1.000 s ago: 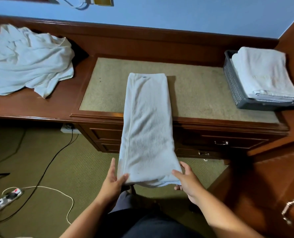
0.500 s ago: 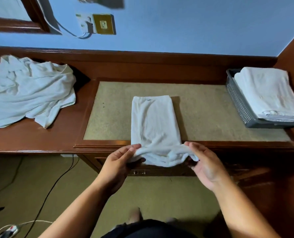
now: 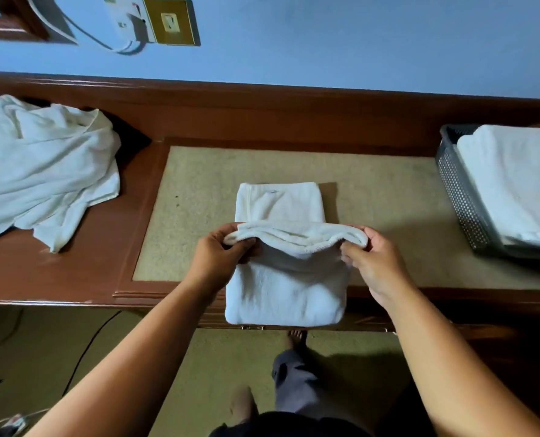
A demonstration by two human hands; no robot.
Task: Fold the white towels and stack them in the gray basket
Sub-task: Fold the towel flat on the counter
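Partly cut off at the right edge, the gray basket [image 3: 458, 190] holds a stack of folded towels [image 3: 515, 184]. A crumpled heap [image 3: 41, 165] of white towels runs out of view on the left. Between them the half-folded towel [image 3: 284, 285] lies on the desk [image 3: 73, 272], its near end overhanging the front edge. The left hand [image 3: 218, 257] and right hand [image 3: 373, 263] each pinch one end of its raised, doubled-over edge. Some fingertips are hidden under the cloth.

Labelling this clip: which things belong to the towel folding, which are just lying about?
Job: half-folded towel, gripped by left hand and right hand; crumpled towel pile; gray basket; folded towels in it.
Lying about: wall socket; floor cable; power strip.
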